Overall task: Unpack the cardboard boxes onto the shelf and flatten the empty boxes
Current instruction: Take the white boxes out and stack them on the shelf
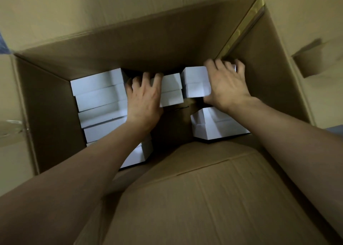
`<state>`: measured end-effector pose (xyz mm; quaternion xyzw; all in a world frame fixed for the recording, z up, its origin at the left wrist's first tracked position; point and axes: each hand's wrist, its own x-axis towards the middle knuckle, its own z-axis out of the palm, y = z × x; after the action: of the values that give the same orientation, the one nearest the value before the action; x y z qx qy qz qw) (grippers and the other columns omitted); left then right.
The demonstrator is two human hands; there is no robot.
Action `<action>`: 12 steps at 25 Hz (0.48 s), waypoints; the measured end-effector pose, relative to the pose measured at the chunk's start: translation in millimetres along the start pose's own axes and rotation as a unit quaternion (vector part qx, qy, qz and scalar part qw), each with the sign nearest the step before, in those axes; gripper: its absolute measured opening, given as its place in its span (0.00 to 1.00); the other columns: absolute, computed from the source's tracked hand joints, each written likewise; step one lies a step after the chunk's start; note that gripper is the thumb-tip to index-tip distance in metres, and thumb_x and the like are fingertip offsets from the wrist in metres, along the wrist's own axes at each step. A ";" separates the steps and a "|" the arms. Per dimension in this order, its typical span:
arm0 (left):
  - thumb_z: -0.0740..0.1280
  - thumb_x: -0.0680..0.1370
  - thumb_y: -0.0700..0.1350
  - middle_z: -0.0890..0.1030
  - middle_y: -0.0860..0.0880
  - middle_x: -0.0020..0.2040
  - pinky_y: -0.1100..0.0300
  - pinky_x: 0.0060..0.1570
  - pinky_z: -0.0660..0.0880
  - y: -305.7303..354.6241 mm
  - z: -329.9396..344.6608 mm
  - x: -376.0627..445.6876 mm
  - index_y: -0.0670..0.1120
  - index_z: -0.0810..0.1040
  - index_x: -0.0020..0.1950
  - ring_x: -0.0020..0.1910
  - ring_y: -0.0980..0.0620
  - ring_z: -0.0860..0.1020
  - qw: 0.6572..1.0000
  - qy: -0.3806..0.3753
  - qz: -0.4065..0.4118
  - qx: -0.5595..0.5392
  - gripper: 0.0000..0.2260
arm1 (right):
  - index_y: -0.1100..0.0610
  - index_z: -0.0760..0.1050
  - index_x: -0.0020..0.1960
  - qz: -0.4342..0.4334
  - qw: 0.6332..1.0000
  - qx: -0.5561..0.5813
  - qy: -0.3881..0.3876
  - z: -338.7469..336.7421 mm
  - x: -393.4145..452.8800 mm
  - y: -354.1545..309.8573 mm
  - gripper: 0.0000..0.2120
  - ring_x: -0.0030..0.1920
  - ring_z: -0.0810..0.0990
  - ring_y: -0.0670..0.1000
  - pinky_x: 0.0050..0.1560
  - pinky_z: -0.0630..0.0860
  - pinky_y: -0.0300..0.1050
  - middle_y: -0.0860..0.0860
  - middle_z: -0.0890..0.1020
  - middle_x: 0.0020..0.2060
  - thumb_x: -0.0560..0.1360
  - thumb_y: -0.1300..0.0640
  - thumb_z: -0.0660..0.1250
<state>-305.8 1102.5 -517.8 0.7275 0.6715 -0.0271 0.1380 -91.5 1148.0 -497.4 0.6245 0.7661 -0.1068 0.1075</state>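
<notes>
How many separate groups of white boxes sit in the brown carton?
4: a row by the carton's left wall, a middle stack gripped by the left hand, a far-right stack gripped by the right hand, a near-right stack. Arms may hide more.

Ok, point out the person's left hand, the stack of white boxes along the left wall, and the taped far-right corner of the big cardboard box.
left hand (143,96), head view, back of hand.
stack of white boxes (100,96), head view, second box's top.
taped corner (241,29), head view, tape strip.
</notes>
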 end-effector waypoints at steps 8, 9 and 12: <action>0.80 0.67 0.44 0.68 0.41 0.70 0.43 0.68 0.64 3.5 -49.7 -50.6 0.49 0.64 0.77 0.69 0.36 0.65 0.998 0.052 0.037 -0.028 0.41 | 0.54 0.65 0.72 -0.007 0.995 0.040 0.092 -44.3 -61.6 -2.5 0.40 0.69 0.70 0.56 0.76 0.53 0.59 0.53 0.74 0.66 0.64 0.55 0.78; 0.80 0.67 0.45 0.68 0.41 0.71 0.43 0.69 0.64 5.4 -57.6 -59.1 0.49 0.64 0.77 0.69 0.36 0.65 0.997 0.055 0.039 -0.032 0.42 | 0.54 0.66 0.72 -0.009 0.993 0.041 0.108 -51.5 -71.1 -4.2 0.39 0.69 0.70 0.56 0.76 0.53 0.59 0.53 0.74 0.65 0.64 0.55 0.78; 0.81 0.66 0.47 0.68 0.42 0.71 0.40 0.70 0.63 14.4 -85.1 -85.6 0.50 0.63 0.77 0.71 0.36 0.63 0.996 0.068 0.041 -0.043 0.43 | 0.55 0.69 0.71 -0.010 0.987 0.044 0.155 -76.9 -100.4 -7.5 0.39 0.69 0.71 0.56 0.76 0.56 0.60 0.54 0.76 0.64 0.63 0.56 0.78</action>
<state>-312.3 1038.8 -414.5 0.7482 0.6492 0.0568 0.1243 -81.5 1075.6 -393.9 0.6298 0.7745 -0.0428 -0.0413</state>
